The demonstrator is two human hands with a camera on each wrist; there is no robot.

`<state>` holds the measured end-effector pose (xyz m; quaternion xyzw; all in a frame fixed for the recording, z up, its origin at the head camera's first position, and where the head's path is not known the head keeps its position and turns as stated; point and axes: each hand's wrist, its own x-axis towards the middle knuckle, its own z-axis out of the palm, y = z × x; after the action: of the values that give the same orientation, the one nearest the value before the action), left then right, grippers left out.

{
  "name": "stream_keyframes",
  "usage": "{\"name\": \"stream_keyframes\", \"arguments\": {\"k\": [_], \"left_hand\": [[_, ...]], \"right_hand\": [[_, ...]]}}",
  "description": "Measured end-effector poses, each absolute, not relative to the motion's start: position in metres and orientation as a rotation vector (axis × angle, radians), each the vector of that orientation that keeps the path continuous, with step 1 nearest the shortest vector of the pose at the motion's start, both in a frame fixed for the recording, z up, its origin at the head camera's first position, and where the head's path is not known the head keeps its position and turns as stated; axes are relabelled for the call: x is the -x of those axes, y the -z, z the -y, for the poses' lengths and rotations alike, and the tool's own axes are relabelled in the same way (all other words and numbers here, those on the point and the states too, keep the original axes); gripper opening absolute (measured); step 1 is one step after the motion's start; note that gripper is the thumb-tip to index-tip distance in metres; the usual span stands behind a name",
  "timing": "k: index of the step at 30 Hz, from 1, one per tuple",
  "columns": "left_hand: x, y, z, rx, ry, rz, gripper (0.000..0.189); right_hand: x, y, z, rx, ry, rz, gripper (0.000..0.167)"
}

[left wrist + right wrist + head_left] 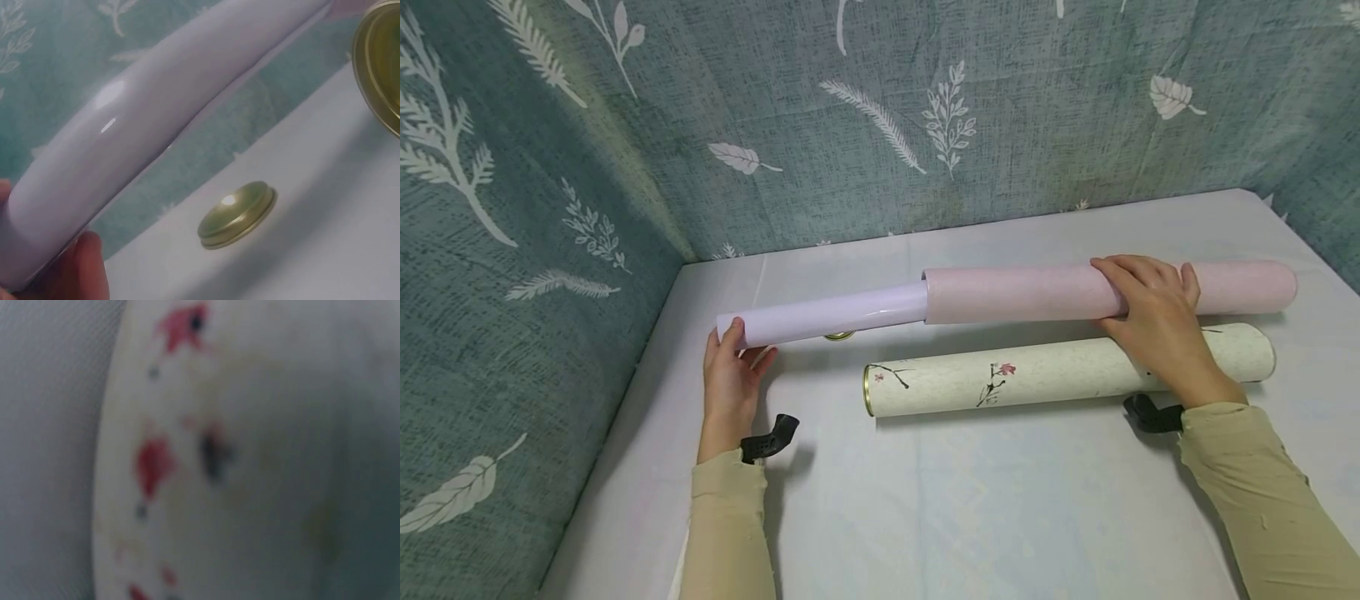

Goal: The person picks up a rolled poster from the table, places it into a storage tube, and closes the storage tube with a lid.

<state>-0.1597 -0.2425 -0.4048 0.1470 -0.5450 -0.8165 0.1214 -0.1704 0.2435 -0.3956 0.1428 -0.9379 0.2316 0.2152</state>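
Note:
My left hand (730, 383) pinches the left end of a rolled glossy white sheet (827, 317), thumb on the near side. The roll's right end runs inside a pink cardboard tube (1015, 293). Around the pink tube, right of its middle, my right hand (1157, 312) curls its fingers from above. In front lies a cream tube (947, 383) with a gold rim and painted blossoms; the right wrist passes over it. Below the roll, a round gold lid (237, 215) lies on the table in the left wrist view. Blurred blossoms on the cream tube (219, 519) fill the right wrist view.
The table has a white cloth (1000, 500). Green leaf-patterned fabric (880, 125) hangs behind it and along the left side. A black wrist mount (771, 437) sticks out from the left wrist, and another (1150, 414) from the right, close to the cream tube.

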Motion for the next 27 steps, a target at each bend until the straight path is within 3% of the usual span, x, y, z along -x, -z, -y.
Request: {"name": "stream_keyframes", "arguments": {"k": [18, 27], "left_hand": [[0.158, 0.398, 0.228, -0.440, 2.270, 1.833, 0.049], [0.167, 0.412, 0.232, -0.386, 2.145, 1.944, 0.059]], "right_hand": [[0.171, 0.392, -0.246, -0.396, -0.624, 2.628, 0.071], [0.169, 0.394, -0.243, -0.400, -0.640, 2.628, 0.070]]}}
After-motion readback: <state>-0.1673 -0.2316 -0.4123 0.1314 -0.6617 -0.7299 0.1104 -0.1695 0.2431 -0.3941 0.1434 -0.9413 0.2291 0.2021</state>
